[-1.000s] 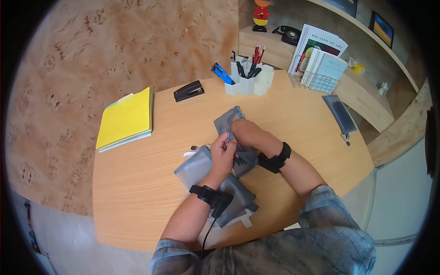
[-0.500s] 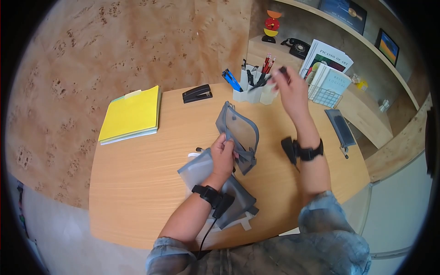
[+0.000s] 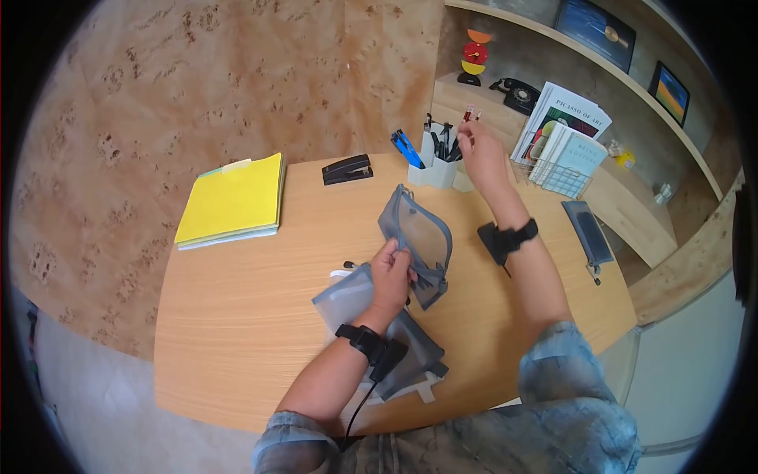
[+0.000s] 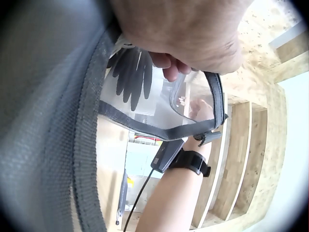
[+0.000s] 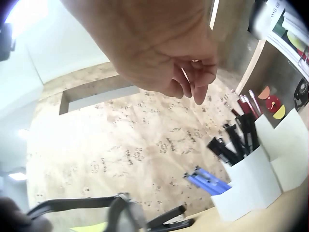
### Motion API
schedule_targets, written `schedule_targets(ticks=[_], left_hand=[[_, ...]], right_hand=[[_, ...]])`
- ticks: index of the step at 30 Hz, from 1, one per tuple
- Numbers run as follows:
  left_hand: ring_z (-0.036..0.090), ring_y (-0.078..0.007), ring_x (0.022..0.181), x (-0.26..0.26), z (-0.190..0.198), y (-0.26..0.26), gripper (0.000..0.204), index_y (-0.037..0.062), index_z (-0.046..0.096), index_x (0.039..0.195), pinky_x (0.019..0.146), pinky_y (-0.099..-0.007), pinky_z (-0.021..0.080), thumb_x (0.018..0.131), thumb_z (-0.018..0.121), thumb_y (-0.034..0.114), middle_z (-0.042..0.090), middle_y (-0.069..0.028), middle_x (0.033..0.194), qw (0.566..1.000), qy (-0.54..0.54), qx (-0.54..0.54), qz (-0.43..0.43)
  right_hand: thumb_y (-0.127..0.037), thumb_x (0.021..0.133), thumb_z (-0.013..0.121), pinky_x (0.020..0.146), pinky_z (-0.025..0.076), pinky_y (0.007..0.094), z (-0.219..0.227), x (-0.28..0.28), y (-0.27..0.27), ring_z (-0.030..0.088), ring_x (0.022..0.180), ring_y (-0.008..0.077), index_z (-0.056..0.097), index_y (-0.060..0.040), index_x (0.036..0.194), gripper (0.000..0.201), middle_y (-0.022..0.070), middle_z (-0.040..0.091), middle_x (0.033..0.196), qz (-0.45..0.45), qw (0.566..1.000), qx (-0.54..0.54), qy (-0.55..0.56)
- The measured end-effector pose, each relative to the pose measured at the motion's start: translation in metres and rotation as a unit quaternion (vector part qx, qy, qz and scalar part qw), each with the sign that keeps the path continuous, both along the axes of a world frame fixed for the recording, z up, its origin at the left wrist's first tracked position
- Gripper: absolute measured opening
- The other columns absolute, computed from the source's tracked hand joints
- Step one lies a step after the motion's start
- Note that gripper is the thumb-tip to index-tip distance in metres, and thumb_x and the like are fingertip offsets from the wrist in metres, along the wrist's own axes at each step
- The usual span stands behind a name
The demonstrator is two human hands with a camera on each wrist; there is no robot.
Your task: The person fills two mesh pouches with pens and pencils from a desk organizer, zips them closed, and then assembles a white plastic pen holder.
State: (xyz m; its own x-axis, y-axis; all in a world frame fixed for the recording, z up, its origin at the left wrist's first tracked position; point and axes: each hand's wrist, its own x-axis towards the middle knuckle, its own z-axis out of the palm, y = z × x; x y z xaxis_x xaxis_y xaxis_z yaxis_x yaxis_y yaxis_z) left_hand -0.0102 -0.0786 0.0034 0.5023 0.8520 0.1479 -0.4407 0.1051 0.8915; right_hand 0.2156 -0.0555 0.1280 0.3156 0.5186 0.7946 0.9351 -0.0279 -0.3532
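Note:
My left hand (image 3: 391,276) pinches the edge of a grey mesh zip pouch (image 3: 426,225), whose mouth gapes toward the right. Several dark, elongated shapes (image 4: 133,79) show at the pouch in the left wrist view. Under the left forearm lies another grey pouch (image 3: 414,355). My right hand (image 3: 485,162) hovers at the right side of a white pen holder (image 3: 430,175), fingers loosely bent and nothing visible between them. Red pencils (image 5: 245,104) stand near its fingertips. Black pens (image 5: 236,140) and blue pens (image 5: 207,181) fill the other compartments.
A black stapler (image 3: 347,170) and a yellow folder stack (image 3: 233,197) lie at the left. Right of the holder, a wire rack (image 3: 568,183) carries books. A slim grey pouch (image 3: 587,231) rests near the right edge. Shelves with a black telephone (image 3: 517,95) stand behind.
My right hand has come out of the pouch and gone up to the pen holder; the dark item at its fingers half a second ago no longer shows there. The left hand keeps its grip.

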Motion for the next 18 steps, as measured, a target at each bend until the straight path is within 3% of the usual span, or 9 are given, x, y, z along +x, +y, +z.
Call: schedule_targets(ticks=[3, 5, 8, 11, 14, 18], left_hand=[[0.048, -0.0051, 0.048, 0.002, -0.001, -0.001, 0.012, 0.0058, 0.056, 0.086, 0.044, -0.0185, 0.042, 0.090, 0.048, 0.014, 0.052, 0.0022, 0.064, 1.000, 0.000, 0.005, 0.001], [0.048, -0.0050, 0.047, 0.001, 0.002, 0.000, 0.012, 0.0059, 0.056, 0.086, 0.044, -0.0185, 0.042, 0.090, 0.048, 0.014, 0.051, 0.0024, 0.063, 1.000, 0.002, 0.005, -0.004], [0.047, -0.0042, 0.047, 0.001, -0.006, 0.000, 0.012, 0.0057, 0.057, 0.088, 0.044, -0.0181, 0.041, 0.090, 0.049, 0.015, 0.051, 0.0029, 0.063, 1.000, -0.003, 0.019, -0.023], [0.046, -0.0031, 0.047, -0.001, 0.002, -0.005, 0.013, 0.0058, 0.057, 0.088, 0.044, -0.0177, 0.041, 0.090, 0.049, 0.015, 0.051, 0.0035, 0.063, 0.996, 0.017, 0.066, -0.057], [0.044, -0.0016, 0.051, -0.003, 0.002, -0.005, 0.011, 0.0051, 0.056, 0.085, 0.044, -0.0171, 0.039, 0.090, 0.049, 0.011, 0.049, 0.0047, 0.064, 0.996, 0.019, 0.057, -0.063], [0.045, -0.0017, 0.049, -0.002, 0.010, -0.007, 0.011, 0.0052, 0.057, 0.085, 0.044, -0.0168, 0.039, 0.091, 0.049, 0.011, 0.050, 0.0044, 0.065, 0.999, 0.008, 0.039, -0.032]], right_hand=[[-0.012, 0.085, 0.053, 0.065, 0.050, 0.0417, -0.014, -0.039, -0.028, 0.062, 0.071, 0.0367, 0.060, -0.0006, 0.086, 0.014, 0.0190, 0.063, 0.076, 0.155, 0.952, -0.169, 0.203], [-0.009, 0.081, 0.061, 0.058, 0.050, 0.0271, -0.013, -0.065, -0.048, 0.064, 0.063, 0.0137, 0.062, 0.0009, 0.082, 0.010, 0.0113, 0.064, 0.075, 0.197, 0.883, -0.355, 0.235], [-0.008, 0.079, 0.061, 0.061, 0.051, 0.0304, -0.043, -0.081, -0.043, 0.067, 0.071, 0.0221, 0.064, 0.0005, 0.080, 0.009, 0.0160, 0.065, 0.078, 0.157, 0.854, -0.484, 0.103], [-0.004, 0.076, 0.059, 0.065, 0.052, 0.0353, -0.068, -0.095, -0.044, 0.066, 0.080, 0.0330, 0.064, 0.0007, 0.083, 0.010, 0.0211, 0.065, 0.081, 0.135, 0.858, -0.493, -0.060], [-0.015, 0.074, 0.060, 0.068, 0.052, 0.0408, -0.073, -0.096, -0.046, 0.064, 0.078, 0.0354, 0.067, -0.0016, 0.081, 0.017, 0.0201, 0.065, 0.080, 0.135, 0.858, -0.489, -0.080], [-0.015, 0.074, 0.061, 0.066, 0.049, 0.0414, -0.059, -0.089, -0.047, 0.063, 0.077, 0.0366, 0.062, 0.0004, 0.080, 0.017, 0.0208, 0.063, 0.079, 0.159, 0.864, -0.478, 0.016]])
